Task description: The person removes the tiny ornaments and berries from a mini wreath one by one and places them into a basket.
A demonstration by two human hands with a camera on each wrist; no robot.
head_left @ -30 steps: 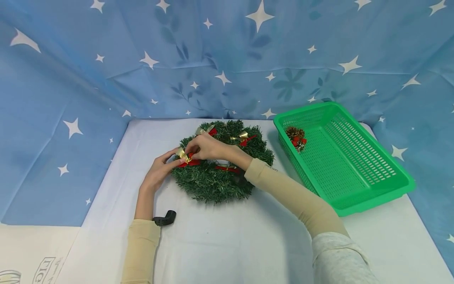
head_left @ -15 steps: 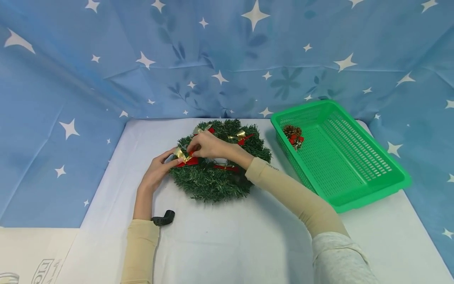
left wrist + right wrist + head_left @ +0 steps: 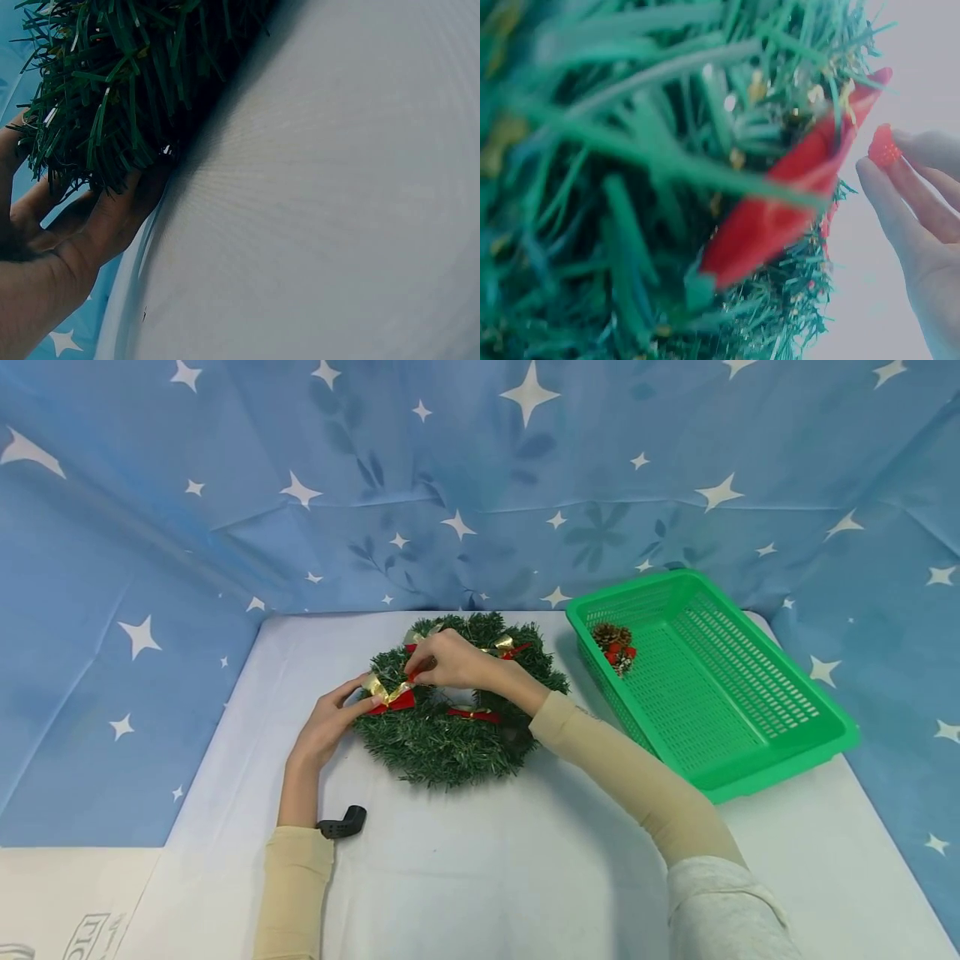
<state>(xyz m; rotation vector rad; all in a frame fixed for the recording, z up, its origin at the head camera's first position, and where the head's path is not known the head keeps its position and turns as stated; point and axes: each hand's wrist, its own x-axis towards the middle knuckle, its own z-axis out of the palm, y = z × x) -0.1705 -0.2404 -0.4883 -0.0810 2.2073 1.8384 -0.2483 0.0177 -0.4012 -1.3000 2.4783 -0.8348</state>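
A green artificial wreath [image 3: 442, 752], trimmed with several red-and-gold bows, lies flat on the white table. At its left side my left hand [image 3: 324, 725] grips the rim. The thumb presses by a gold-and-red bow [image 3: 387, 695], while the fingers [image 3: 112, 214] reach round the outer foliage [image 3: 105, 82] in the left wrist view. My right hand [image 3: 459, 662] comes across the wreath from the right and pinches a red piece at that bow's upper right. In the right wrist view this red dotted piece [image 3: 885, 147] sits between thumb and fingertips; whether it joins the bow is unclear.
To the right stands a green perforated basket [image 3: 750, 610] holding pine cones [image 3: 611, 635] with red trimmings in its far left corner. A black wrist device [image 3: 343, 823] sits on my left wrist. Blue star-printed cloth [image 3: 480, 560] walls the back and sides.
My right hand has drawn slightly up and right from the bow, with the red piece still pinched. My left hand stays on the wreath. The head view has shifted slightly.
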